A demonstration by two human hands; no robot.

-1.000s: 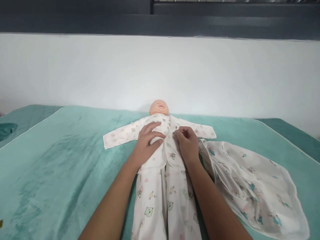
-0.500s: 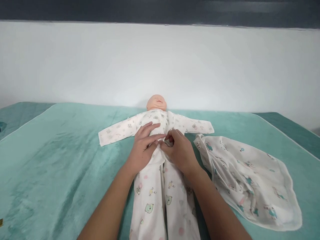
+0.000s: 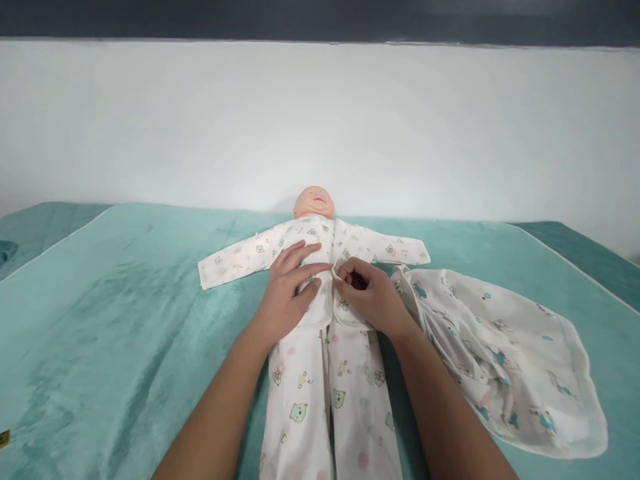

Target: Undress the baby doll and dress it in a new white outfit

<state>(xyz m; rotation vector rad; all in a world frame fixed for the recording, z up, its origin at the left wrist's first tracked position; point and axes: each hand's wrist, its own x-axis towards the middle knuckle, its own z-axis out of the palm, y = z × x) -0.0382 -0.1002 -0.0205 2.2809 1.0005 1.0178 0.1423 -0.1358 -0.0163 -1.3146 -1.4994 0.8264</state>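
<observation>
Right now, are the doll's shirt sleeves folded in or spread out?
Spread out: both sleeves stretch sideways from the doll, lying across the green cover.

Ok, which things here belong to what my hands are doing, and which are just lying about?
In the job:
printed top, left hand on it, right hand pinching its front edge
doll, head at the collar
printed trousers, probably

Just lying about:
rumpled cloth, right
yellow scrap, far left

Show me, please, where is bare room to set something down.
Widest: the green cover between the left forearm and small yellow item. Smaller: between the patterned cloth and wall. Crowded: the middle, left hand and right hand on the doll's shirt.
</observation>
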